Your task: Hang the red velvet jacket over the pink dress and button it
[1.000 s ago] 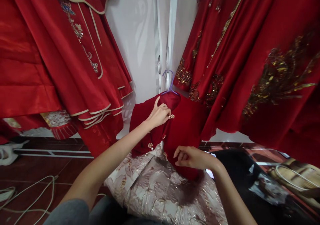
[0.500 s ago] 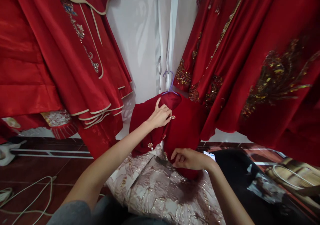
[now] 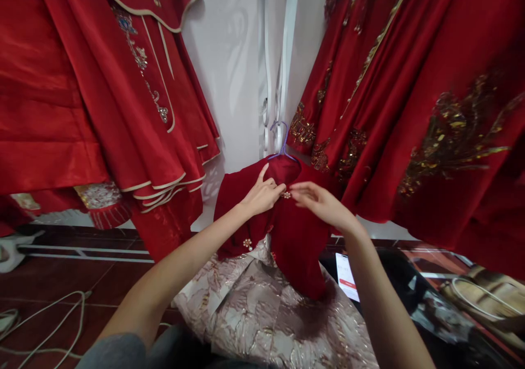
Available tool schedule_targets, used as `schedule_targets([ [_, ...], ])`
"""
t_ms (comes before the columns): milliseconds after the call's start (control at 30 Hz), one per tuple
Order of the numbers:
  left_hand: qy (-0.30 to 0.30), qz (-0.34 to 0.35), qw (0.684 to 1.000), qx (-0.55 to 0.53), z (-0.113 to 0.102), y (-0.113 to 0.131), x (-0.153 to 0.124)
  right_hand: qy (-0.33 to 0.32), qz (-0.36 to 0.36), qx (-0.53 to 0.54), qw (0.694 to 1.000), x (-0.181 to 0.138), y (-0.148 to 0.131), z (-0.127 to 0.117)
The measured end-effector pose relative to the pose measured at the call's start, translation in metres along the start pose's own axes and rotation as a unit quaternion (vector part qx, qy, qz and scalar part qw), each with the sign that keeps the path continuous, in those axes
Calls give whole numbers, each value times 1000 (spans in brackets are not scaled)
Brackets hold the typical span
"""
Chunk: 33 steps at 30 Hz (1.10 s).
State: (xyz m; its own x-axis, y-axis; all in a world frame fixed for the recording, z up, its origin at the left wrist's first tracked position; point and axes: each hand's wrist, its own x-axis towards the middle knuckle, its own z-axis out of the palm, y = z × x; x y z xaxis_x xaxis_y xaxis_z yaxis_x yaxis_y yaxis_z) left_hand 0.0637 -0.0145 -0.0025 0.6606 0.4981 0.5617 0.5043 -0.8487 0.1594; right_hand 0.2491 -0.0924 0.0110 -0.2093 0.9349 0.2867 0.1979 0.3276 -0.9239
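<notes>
A dark red jacket [image 3: 301, 249] hangs from a purple hanger [image 3: 283, 146] in front of me. My left hand [image 3: 263, 195] pinches the jacket's front edge near the neck, its index finger stretched up toward the collar. Close by is a flower-shaped pearl button [image 3: 286, 195]. My right hand [image 3: 322, 202] is beside this button, fingers stretched out toward it; whether they touch it I cannot tell. Lower on the left front sits another beaded ornament [image 3: 247, 243]. Shiny pale pink patterned fabric [image 3: 250, 309] spreads below the jacket, over my lap area.
Red embroidered garments hang at left [image 3: 135, 112] and right [image 3: 394, 139]. A lit phone [image 3: 346, 277] lies at right on something black. Beyond it are a clear plastic bag [image 3: 441, 314] and tan shoes [image 3: 488, 292]. A white cable [image 3: 77, 320] loops across the floor at left.
My right hand has risen from the jacket's lower front to the button near the neck, uncovering the phone. My left hand keeps its pinch in nearly the same place.
</notes>
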Motion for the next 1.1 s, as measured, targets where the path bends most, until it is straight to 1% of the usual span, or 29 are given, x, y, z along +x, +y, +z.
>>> schedule_targets([
  [33, -9, 31, 996, 85, -1, -1, -2, 34, 0, 43, 999, 10, -2, 5],
  [67, -16, 54, 986, 160, -2, -3, -4, 52, 6, 78, 996, 19, -2, 11],
  [133, -22, 63, 961, 269, -3, -6, -10, 58, 29, 105, 992, 33, 3, 27],
  [167, -20, 53, 951, 305, -4, -8, -14, 63, 48, 84, 993, 37, 8, 35],
  [200, -13, 34, 943, 330, -5, -11, -18, 78, 65, 39, 994, 40, 14, 41],
  [233, -3, 10, 938, 347, -6, -13, -23, 106, 77, -15, 991, 42, 20, 45],
  [333, 31, -51, 924, 377, -7, -22, -34, 196, 95, -165, 962, 42, 33, 42],
  [400, 36, -58, 921, 385, -8, -26, -40, 223, 107, -235, 940, 39, 37, 32],
  [467, 38, -51, 922, 382, -7, -30, -43, 226, 115, -286, 924, 37, 38, 20],
  [533, 54, -55, 924, 374, -6, -34, -46, 227, 105, -319, 914, 36, 38, 9],
  [633, 101, -104, 923, 356, -7, -40, -50, 244, 86, -355, 898, 38, 40, -2],
  [733, 126, -168, 919, 333, -18, -50, -51, 263, 92, -392, 877, 44, 45, -14],
  [833, 113, -229, 921, 294, -38, -63, -47, 278, 93, -431, 853, 52, 51, -26],
  [933, 55, -300, 916, 262, -62, -74, -38, 274, 60, -464, 840, 58, 58, -42],
  [1000, 21, -324, 910, 258, -76, -80, -32, 259, 32, -484, 835, 63, 60, -54],
  [1033, 16, -331, 908, 257, -82, -83, -29, 248, 18, -493, 834, 65, 61, -60],
  [1100, 34, -356, 902, 242, -88, -89, -25, 224, 1, -515, 828, 68, 60, -71],
])
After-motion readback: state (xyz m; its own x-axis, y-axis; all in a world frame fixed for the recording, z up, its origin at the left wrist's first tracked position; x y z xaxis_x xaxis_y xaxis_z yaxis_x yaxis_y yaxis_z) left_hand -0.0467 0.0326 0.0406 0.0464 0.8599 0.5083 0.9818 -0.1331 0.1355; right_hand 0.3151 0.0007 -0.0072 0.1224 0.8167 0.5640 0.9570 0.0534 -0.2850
